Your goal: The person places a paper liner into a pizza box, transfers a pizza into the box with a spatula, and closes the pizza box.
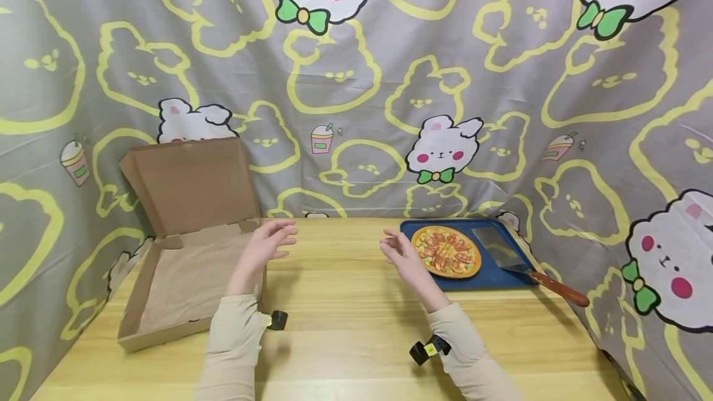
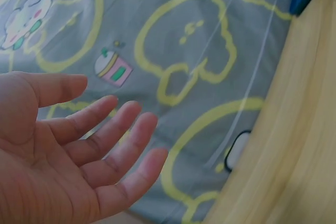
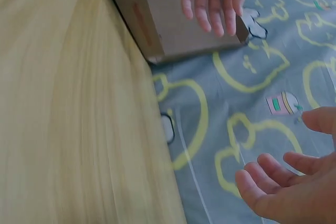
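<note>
My left hand (image 1: 263, 251) hovers over the table beside the right edge of an open cardboard pizza box (image 1: 189, 277), holding nothing. Its fingers are loosely spread in the left wrist view, where the palm of the left hand (image 2: 63, 166) shows. My right hand (image 1: 405, 258) is in the air just left of a pizza (image 1: 445, 251), fingers relaxed and free of any object. The pizza lies on a blue tray (image 1: 496, 277). A pizza server (image 1: 548, 283) with a wooden handle rests across the tray's right side, its handle past the edge.
The box lid (image 1: 197, 184) stands up against the patterned curtain (image 1: 356, 79) behind the table. Curtain cloth also hangs on the left and right sides. The wooden table (image 1: 334, 339) stretches between the box and the tray.
</note>
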A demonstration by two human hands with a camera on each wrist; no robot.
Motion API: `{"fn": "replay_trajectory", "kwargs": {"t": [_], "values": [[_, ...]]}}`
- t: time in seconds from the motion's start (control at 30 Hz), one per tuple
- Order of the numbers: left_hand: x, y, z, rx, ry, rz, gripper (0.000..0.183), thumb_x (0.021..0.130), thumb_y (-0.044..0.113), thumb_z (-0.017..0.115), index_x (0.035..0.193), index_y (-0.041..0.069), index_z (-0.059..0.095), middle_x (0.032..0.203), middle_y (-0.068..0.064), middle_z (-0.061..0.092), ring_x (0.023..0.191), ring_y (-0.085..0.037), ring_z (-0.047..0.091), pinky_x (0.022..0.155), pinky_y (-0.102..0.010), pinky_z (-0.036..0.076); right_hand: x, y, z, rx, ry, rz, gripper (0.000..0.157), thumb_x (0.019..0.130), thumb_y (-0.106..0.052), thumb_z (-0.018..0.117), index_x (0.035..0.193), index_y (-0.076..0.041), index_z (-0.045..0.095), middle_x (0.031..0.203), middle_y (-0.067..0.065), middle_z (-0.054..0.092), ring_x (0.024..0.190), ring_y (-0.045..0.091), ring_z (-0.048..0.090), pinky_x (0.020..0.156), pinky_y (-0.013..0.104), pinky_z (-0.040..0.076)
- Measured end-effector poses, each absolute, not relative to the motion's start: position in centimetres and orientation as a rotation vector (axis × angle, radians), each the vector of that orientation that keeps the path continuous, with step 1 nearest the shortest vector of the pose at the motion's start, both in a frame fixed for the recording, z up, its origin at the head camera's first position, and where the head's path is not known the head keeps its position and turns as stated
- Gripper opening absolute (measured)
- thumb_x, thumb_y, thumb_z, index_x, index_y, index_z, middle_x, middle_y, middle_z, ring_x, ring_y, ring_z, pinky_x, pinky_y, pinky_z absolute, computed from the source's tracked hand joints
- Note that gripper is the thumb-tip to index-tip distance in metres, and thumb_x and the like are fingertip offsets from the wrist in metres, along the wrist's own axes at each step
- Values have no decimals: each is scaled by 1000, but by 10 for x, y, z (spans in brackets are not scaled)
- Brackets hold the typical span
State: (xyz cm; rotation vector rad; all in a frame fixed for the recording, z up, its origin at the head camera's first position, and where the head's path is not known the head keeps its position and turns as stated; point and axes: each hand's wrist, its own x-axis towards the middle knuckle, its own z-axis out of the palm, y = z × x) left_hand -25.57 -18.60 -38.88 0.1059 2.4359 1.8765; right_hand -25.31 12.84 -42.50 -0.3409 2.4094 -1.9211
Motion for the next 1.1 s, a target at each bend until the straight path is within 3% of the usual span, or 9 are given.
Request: {"fn": "replay_trajectory", "kwargs": {"t": [0.43, 0.63, 0.87, 1.1], "values": [[-271, -143, -397, 119, 2346, 1947, 40, 102, 30, 49, 136, 7, 50, 136, -21, 54, 121, -36, 58, 100, -52, 48, -256, 195, -428, -209, 2633, -1770, 52, 103, -28, 49, 148, -7, 34, 141, 23, 47, 133, 37, 45, 107, 51, 41], [-276, -123, -402, 148, 2317, 1951, 39, 102, 30, 50, 135, 9, 53, 133, -18, 57, 120, -35, 59, 99, -53, 49, -252, 236, -427, -153, 2783, -1688, 53, 104, -26, 46, 148, -1, 32, 138, 27, 48, 128, 39, 47, 103, 52, 42], [-282, -104, -407, 163, 2300, 1954, 40, 101, 30, 51, 133, 6, 53, 131, -18, 59, 116, -33, 61, 97, -51, 51, -247, 282, -425, -35, 2895, -1588, 65, 103, -41, 43, 151, -1, 26, 142, 28, 42, 132, 43, 41, 106, 57, 37], [-285, -86, -413, 130, 2282, 1978, 34, 100, 29, 54, 126, 9, 59, 124, -14, 64, 109, -28, 65, 92, -47, 54, -241, 317, -422, 20, 3161, -1302, 52, 102, -29, 48, 141, 4, 40, 132, 33, 51, 124, 47, 46, 100, 59, 38]]}}
